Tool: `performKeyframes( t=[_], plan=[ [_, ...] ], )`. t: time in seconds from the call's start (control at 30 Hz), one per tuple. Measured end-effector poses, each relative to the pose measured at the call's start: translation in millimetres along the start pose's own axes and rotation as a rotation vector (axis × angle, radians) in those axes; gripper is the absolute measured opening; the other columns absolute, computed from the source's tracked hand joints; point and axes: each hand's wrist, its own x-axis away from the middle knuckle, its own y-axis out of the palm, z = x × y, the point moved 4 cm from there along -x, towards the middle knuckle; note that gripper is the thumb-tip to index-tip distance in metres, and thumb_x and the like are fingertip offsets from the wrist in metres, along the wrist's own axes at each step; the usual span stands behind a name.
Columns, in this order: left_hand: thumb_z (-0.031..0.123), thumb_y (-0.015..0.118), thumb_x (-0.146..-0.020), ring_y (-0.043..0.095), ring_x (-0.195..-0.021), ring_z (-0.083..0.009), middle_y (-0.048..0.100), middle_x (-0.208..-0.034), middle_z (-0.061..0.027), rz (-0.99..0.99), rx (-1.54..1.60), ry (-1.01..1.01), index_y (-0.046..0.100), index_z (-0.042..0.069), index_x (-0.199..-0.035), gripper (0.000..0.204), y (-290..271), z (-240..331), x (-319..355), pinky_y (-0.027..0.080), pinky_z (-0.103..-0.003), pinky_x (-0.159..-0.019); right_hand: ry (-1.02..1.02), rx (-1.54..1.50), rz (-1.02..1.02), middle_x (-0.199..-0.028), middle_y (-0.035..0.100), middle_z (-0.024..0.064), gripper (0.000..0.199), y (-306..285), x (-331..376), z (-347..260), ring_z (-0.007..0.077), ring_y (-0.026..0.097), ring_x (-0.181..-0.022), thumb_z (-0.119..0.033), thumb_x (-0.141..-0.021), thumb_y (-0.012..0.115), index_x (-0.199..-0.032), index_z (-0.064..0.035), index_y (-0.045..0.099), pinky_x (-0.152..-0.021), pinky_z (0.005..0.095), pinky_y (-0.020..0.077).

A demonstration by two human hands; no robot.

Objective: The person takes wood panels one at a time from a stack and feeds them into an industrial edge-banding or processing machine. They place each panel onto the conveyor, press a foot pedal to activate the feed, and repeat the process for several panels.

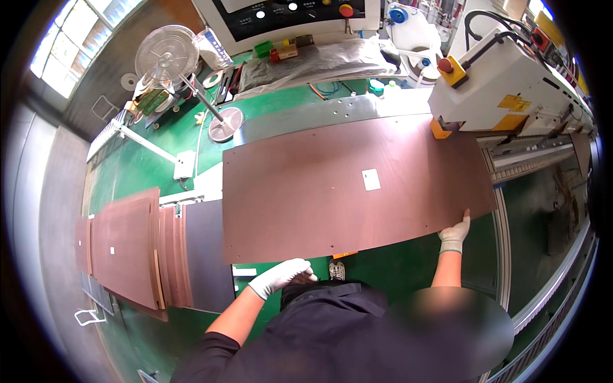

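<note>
A large brown board (pixel 332 188) with a small white label lies flat on the grey machine table (pixel 306 115). Its right end reaches under the white machine head (pixel 511 83). My right hand (pixel 454 235), in a white glove, grips the board's near right edge. My left hand (pixel 284 276), also gloved, is at the board's near edge by the left corner, fingers curled under it.
A stack of similar brown boards (pixel 131 249) sits on a cart to my left. A desk fan (pixel 167 56) stands at the back left, with a control panel (pixel 287 16) behind. A rail conveyor (pixel 530 156) runs to the right. The floor is green.
</note>
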Motion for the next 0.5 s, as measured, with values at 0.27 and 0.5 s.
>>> performKeyframes(
  t=[0.27,0.5],
  plan=[
    [0.046,0.055,-0.1,0.036,-0.145,-0.039,0.047,-0.151,-0.0182,0.934,-1.35,0.33,0.055,0.004,-0.137,0.055,-111,120,-36,0.029,-0.049,-0.119,0.308,-0.061,-0.186,-0.141,0.058,0.0064,0.058,17,99,152,0.0289,0.056,-0.125,-0.053,-0.099,0.056,-0.14,-0.0112,0.055,-0.107,0.0469,0.0456],
    [0.051,0.047,-0.101,0.012,-0.155,-0.0409,0.021,-0.167,-0.0176,0.954,-1.394,0.222,0.029,0.005,-0.159,0.076,-116,142,-107,0.013,-0.048,-0.126,0.175,-0.028,-0.034,-0.141,0.058,0.0078,0.062,26,97,151,0.0317,0.053,-0.128,-0.056,-0.097,0.051,-0.14,-0.0115,0.055,-0.108,0.05,0.0433]
  ],
)
